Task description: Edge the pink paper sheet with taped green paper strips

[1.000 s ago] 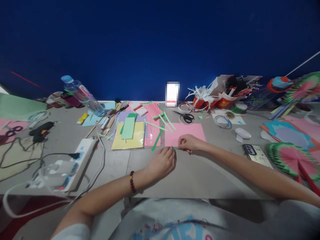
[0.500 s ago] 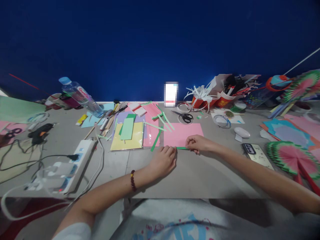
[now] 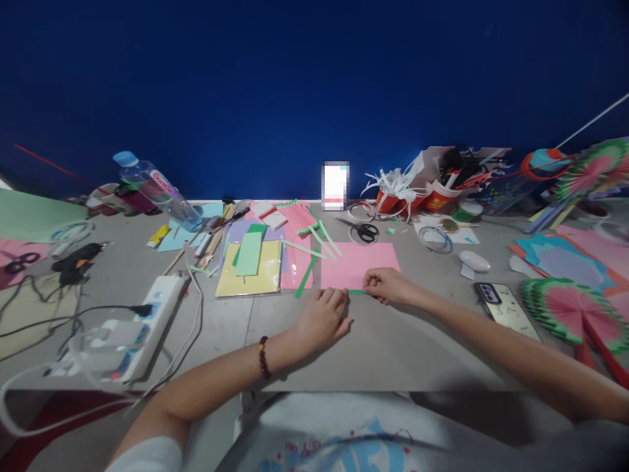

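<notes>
A sheet of pink paper [image 3: 361,259] lies flat on the table, with a narrow green paper strip [image 3: 354,292] along its near edge. My left hand [image 3: 324,318] rests palm down at the sheet's near left corner, fingertips by the strip's left end and thumb spread out; it holds nothing that I can see. My right hand [image 3: 386,286] has its fingers pinched together at the strip's right part, and they hide that end of it. Just left of the sheet lies a loose green strip [image 3: 305,277]. Several pale green strips [image 3: 330,240] overlap its far left corner.
Black-handled scissors [image 3: 366,232] lie behind the pink sheet. Packets of yellow paper [image 3: 265,282] sit to the left, beside a power strip [image 3: 152,328] with cables. On the right are a phone [image 3: 506,308], a white mouse-shaped object [image 3: 474,261] and a pink-green paper fan [image 3: 572,311].
My left thumb has moved away from the fingers, toward me and to the right. My right hand stays at the green strip, its fingers only slightly shifted.
</notes>
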`<action>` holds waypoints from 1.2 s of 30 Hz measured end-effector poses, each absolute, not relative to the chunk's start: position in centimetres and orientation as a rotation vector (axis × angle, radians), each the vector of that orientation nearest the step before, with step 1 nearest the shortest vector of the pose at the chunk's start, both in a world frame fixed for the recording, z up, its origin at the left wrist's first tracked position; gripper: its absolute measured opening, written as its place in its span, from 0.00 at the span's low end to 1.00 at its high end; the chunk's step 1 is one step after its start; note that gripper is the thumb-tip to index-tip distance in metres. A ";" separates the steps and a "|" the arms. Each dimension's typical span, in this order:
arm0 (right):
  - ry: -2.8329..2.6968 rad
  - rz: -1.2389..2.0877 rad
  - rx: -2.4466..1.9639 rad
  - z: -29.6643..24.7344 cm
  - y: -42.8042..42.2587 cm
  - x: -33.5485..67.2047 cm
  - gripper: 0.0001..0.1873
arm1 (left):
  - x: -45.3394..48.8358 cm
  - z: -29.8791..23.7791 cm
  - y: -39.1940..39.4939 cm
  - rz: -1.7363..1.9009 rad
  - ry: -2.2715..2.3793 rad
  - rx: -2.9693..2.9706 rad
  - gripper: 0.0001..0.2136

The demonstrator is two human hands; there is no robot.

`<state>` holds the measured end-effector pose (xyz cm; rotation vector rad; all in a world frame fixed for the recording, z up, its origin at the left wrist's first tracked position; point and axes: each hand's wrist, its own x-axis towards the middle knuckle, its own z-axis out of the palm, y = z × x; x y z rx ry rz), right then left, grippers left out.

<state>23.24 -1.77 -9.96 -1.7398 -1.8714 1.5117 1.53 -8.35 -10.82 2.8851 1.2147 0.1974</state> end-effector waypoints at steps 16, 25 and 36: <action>-1.845 1.509 -1.750 -9.8 -1.9 23.2 0.03 | 1.6 -10.9 -8.6 0.222 1.247 2.852 0.26; -1.837 1.512 -1.744 -10.2 -1.8 23.3 0.03 | 1.6 -10.9 -8.6 0.236 1.262 2.842 0.25; -1.850 1.506 -1.738 -10.2 -1.7 23.3 0.03 | 1.5 -11.1 -8.7 0.240 1.279 2.823 0.24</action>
